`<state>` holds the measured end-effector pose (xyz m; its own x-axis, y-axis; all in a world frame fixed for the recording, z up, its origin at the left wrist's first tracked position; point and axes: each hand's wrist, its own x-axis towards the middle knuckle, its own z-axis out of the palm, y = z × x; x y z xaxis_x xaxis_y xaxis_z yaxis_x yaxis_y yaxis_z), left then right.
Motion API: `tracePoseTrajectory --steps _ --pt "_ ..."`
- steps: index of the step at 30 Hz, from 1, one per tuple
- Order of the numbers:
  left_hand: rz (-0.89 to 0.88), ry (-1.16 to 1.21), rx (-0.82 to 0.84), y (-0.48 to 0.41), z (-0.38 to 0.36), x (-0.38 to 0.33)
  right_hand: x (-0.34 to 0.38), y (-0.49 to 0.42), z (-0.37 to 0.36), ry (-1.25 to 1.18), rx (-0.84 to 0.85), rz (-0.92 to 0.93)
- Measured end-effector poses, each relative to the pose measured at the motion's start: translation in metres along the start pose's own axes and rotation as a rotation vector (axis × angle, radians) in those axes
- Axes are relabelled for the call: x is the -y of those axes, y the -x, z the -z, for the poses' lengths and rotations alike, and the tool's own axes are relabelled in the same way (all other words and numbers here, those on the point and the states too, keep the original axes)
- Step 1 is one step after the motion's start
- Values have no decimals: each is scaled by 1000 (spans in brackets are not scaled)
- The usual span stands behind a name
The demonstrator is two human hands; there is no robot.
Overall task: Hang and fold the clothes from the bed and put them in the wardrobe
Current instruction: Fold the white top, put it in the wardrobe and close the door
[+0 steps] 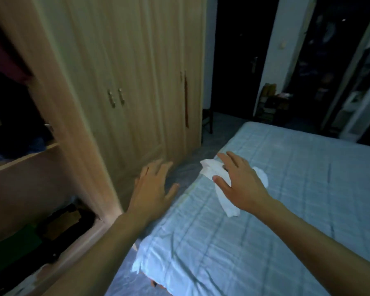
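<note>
At 9 o'clock the wardrobe stands open. A maroon garment hangs at its top, near 10 o'clock. Under it dark clothes lie in a heap on a shelf, and lower down, at 8 o'clock, there are a green thing and more dark things, too dim to tell apart. From 11 to 12 o'clock the other doors are closed, with a pair of handles side by side.

Just left of centre the left hand reaches forward, palm down. Its fingers are straight and spread and hold nothing. It hangs over the strip of floor between the wardrobe and the bed.

The bed fills 3 to 6 o'clock under a pale blue cover, creased near its corner at 6 o'clock.

Just right of centre a white garment lies crumpled on the cover, close to the bed's wardrobe-side edge. The right hand is over its middle, palm down, fingers spread and thumb held out wide. Cloth shows beyond the fingertips, beside the thumb and past the little-finger side. Whether the palm rests on the cloth or hangs just above it I cannot tell. No finger curls round it.

At 1 o'clock a dark doorway opens beyond the wardrobe, with a door handle at its right edge. At 2 to 3 o'clock a white unit stands beyond the bed, blurred.
</note>
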<state>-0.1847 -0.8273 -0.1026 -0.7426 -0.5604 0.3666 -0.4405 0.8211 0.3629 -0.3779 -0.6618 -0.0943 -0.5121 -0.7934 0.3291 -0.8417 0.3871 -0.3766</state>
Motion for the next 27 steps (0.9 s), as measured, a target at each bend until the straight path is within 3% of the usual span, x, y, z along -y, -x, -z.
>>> tracePoseTrajectory --steps 6,15,27 --pt "-119 70 98 -26 -59 -82 -90 37 37 8 -33 -150" --pt "-254 127 128 -80 -109 -149 -162 61 72 22 -125 -309" --pt "-265 201 191 -172 -163 -113 -186 -12 45 127 -93 -391"
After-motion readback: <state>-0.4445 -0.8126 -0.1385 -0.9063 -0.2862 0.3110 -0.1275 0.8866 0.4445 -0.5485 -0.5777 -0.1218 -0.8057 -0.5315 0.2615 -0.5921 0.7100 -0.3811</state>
